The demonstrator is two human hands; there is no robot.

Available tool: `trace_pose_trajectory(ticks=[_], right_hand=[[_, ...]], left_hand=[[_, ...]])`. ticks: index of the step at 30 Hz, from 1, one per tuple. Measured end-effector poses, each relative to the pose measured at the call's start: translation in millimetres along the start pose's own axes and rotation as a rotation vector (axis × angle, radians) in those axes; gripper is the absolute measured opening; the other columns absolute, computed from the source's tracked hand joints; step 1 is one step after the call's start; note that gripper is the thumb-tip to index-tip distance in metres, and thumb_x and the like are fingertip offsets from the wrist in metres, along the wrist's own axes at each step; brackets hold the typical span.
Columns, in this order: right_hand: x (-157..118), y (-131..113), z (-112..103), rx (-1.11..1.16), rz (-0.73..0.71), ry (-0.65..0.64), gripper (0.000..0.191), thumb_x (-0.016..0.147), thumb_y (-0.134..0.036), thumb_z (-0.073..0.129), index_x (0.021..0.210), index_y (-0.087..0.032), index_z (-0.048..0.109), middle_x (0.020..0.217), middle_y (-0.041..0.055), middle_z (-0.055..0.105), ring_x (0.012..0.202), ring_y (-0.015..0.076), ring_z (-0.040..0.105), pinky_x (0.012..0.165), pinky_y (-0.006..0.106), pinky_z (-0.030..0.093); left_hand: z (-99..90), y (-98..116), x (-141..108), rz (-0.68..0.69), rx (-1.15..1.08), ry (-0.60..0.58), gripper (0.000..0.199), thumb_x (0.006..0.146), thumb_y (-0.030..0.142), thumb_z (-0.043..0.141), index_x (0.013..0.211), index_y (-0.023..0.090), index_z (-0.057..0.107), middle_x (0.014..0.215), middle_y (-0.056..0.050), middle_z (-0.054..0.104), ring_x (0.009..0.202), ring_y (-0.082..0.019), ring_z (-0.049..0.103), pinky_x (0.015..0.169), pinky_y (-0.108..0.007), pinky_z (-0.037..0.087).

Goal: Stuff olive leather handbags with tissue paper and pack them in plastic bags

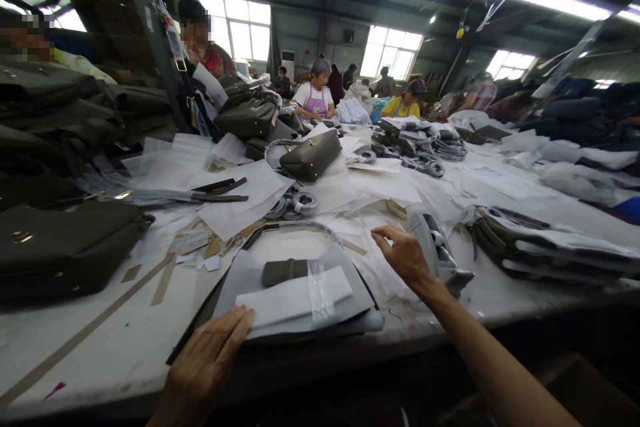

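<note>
A flat dark olive handbag (200,317) lies on the table before me, covered by a sheet of pale tissue paper (227,290). On top, a folded white paper strip (295,297) crosses the olive flap tab (285,272), with clear tape (321,290) over it. My left hand (210,353) lies with stretched fingers on the strip's left end. The bag's wrapped handle (320,227) arches behind it. My right hand (405,253) is raised beside a grey tape dispenser (440,253), fingertips drawn together; whatever is between them, if anything, is too small to make out.
Stacked bags (540,247) lie on the right; another bag (70,247) and a larger pile stand left. Paper sheets (200,167), dark straps (220,190), coiled wrapped handles (300,203) and an upright bag (313,155) lie beyond. Several people work farther back.
</note>
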State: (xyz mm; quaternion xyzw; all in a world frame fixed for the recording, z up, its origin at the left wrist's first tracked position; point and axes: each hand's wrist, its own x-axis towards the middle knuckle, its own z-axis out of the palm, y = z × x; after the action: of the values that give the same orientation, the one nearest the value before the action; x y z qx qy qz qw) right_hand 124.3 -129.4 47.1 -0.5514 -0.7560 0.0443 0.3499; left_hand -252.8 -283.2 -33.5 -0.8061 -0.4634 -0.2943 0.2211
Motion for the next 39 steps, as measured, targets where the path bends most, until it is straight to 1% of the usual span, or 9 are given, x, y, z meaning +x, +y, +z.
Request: trace_pose_trajectory(ticks=[6, 11, 16, 21, 27, 30, 33, 36, 39], right_hand=[[-8, 13, -4, -0.215, -0.09, -0.519, 0.018, 0.087, -0.031, 0.061, 0.094, -0.022, 0.075, 0.097, 0.0065, 0.073, 0.092, 0.0224, 0.066, 0.084, 0.033, 0.047], [-24, 24, -1, -0.561, -0.114, -0.674, 0.019, 0.074, -0.02, 0.071, 0.092, -0.016, 0.074, 0.097, 0.0125, 0.072, 0.097, 0.0295, 0.064, 0.083, 0.037, 0.046], [-28, 47, 8, -0.633, -0.017, -0.632, 0.02, 0.083, -0.008, 0.052, 0.085, -0.012, 0.072, 0.09, 0.0159, 0.071, 0.087, 0.0266, 0.068, 0.075, 0.034, 0.047], [-14, 59, -19, -0.304, 0.087, -0.415, 0.023, 0.088, -0.03, 0.053, 0.082, -0.019, 0.073, 0.096, 0.0083, 0.072, 0.087, 0.0227, 0.068, 0.081, 0.034, 0.049], [0, 1, -74, 0.335, 0.111, -0.128, 0.029, 0.077, -0.048, 0.067, 0.068, -0.021, 0.069, 0.124, 0.0108, 0.066, 0.115, 0.0302, 0.061, 0.104, 0.043, 0.041], [-16, -62, -81, 0.581, -0.015, -0.398, 0.024, 0.079, -0.041, 0.071, 0.068, -0.02, 0.071, 0.109, 0.0112, 0.071, 0.101, 0.0252, 0.066, 0.092, 0.035, 0.049], [-58, -121, -58, 0.889, -0.076, -0.952, 0.023, 0.082, -0.039, 0.071, 0.076, -0.017, 0.075, 0.085, 0.0078, 0.072, 0.079, 0.0175, 0.066, 0.073, 0.026, 0.051], [-106, -163, -17, 1.195, 0.146, -1.349, 0.037, 0.074, -0.049, 0.077, 0.075, -0.013, 0.074, 0.064, -0.0002, 0.062, 0.058, 0.0077, 0.055, 0.059, 0.017, 0.045], [-114, -191, 19, 1.413, 0.28, -1.485, 0.039, 0.064, -0.046, 0.085, 0.079, -0.011, 0.073, 0.058, -0.0043, 0.057, 0.046, 0.0021, 0.045, 0.048, 0.013, 0.039]], left_hand=[[1.0, 0, 2, -0.006, -0.006, 0.004, 0.049, 0.092, 0.005, 0.038, 0.136, 0.02, 0.052, 0.122, -0.007, 0.066, 0.114, -0.019, 0.062, 0.103, -0.032, 0.045], [2.7, 1, 1, -0.012, -0.006, 0.008, 0.05, 0.093, 0.005, 0.036, 0.138, 0.02, 0.051, 0.122, -0.006, 0.066, 0.114, -0.018, 0.061, 0.104, -0.033, 0.044], [-0.1, 0, -1, -0.012, 0.014, -0.065, 0.054, 0.091, 0.004, 0.038, 0.142, 0.022, 0.046, 0.127, -0.007, 0.064, 0.117, -0.02, 0.061, 0.104, -0.035, 0.046], [4.7, 0, -5, -0.028, -0.009, -0.032, 0.056, 0.09, 0.003, 0.037, 0.141, 0.023, 0.047, 0.127, -0.007, 0.064, 0.118, -0.02, 0.061, 0.104, -0.036, 0.045], [8.8, 1, -3, -0.026, -0.029, 0.011, 0.052, 0.09, 0.002, 0.039, 0.136, 0.022, 0.051, 0.125, -0.007, 0.065, 0.117, -0.02, 0.06, 0.103, -0.035, 0.045], [6.6, 2, 4, -0.016, -0.022, 0.022, 0.05, 0.088, 0.0, 0.039, 0.131, 0.02, 0.055, 0.121, -0.007, 0.067, 0.116, -0.019, 0.06, 0.1, -0.034, 0.046], [6.1, 4, 14, -0.016, -0.006, 0.013, 0.05, 0.085, -0.002, 0.037, 0.126, 0.017, 0.057, 0.116, -0.007, 0.069, 0.111, -0.019, 0.062, 0.095, -0.033, 0.049], [10.0, 5, 22, -0.036, -0.002, -0.006, 0.05, 0.082, -0.001, 0.038, 0.123, 0.016, 0.059, 0.115, -0.009, 0.068, 0.109, -0.019, 0.062, 0.092, -0.034, 0.05], [14.4, 7, 25, -0.049, -0.011, -0.013, 0.045, 0.086, 0.002, 0.037, 0.122, 0.014, 0.061, 0.114, -0.01, 0.068, 0.107, -0.021, 0.063, 0.09, -0.036, 0.051]])
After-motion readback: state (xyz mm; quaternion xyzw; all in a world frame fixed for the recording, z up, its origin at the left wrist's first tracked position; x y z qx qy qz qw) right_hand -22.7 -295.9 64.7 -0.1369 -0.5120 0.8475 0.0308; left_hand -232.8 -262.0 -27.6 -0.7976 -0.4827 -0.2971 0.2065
